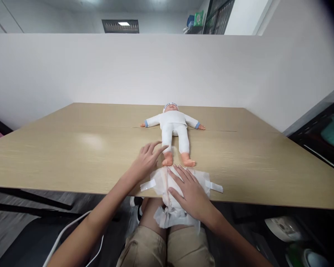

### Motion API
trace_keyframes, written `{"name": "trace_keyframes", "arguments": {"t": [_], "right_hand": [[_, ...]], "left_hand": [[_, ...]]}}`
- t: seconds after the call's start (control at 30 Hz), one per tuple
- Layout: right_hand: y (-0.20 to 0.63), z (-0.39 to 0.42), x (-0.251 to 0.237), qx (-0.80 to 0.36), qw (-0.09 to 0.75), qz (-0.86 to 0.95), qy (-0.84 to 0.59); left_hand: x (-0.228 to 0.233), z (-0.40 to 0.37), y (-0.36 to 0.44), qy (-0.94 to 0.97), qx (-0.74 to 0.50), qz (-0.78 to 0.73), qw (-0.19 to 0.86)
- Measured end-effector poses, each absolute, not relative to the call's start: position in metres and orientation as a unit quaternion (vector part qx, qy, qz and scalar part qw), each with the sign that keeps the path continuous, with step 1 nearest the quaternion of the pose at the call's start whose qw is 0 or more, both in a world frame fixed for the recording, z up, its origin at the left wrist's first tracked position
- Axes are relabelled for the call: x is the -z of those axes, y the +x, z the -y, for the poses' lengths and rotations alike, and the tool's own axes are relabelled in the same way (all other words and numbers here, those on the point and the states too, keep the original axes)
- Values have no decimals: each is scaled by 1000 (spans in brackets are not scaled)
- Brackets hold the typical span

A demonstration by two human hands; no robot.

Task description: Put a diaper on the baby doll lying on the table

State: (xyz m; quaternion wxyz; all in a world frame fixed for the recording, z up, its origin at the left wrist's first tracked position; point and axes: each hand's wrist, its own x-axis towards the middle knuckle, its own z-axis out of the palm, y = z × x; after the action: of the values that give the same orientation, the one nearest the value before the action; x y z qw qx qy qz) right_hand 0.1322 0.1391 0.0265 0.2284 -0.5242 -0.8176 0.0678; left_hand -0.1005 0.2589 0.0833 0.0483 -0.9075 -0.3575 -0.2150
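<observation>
A baby doll [174, 128] in a white outfit with blue cuffs and a patterned cap lies on its back, arms spread, feet toward me. Below its feet an unfolded white diaper [158, 185] lies across the table's front edge, its lower end hanging over my lap and its tabs out to both sides. My right hand [187, 191] rests flat on the diaper with fingers outstretched. Beside the doll's foot on the left, my left hand [149, 159] hovers with fingers apart and nothing in them.
The wooden table [72, 155] meets a white partition [156, 70] at its back. A black chair [25, 241] and a white cable [64, 230] are at lower left. Dark shelving [323, 129] stands at the right, and a white container [284, 228] sits below the table.
</observation>
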Motion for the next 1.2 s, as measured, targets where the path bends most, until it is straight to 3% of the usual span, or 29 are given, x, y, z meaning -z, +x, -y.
{"name": "trace_keyframes", "arguments": {"t": [0.13,0.37,0.57,0.77,1.0,1.2], "right_hand": [[131,-140,-23,-67,226,815,-529],[132,-140,-22,-79,234,813,-527],[134,-143,-26,-96,223,817,-523],[138,-147,-29,-131,187,818,-527],[151,-182,-32,-170,155,824,-518],[157,-265,-29,-147,158,842,-494]], "left_hand": [[-87,-314,-64,-961,89,239,106],[-88,-335,-37,-988,26,106,113],[-89,-347,-25,-992,90,49,69],[-85,-356,-10,-987,118,11,109],[-142,-368,-5,-970,205,69,-110],[-195,-390,-12,-907,305,139,-254]]}}
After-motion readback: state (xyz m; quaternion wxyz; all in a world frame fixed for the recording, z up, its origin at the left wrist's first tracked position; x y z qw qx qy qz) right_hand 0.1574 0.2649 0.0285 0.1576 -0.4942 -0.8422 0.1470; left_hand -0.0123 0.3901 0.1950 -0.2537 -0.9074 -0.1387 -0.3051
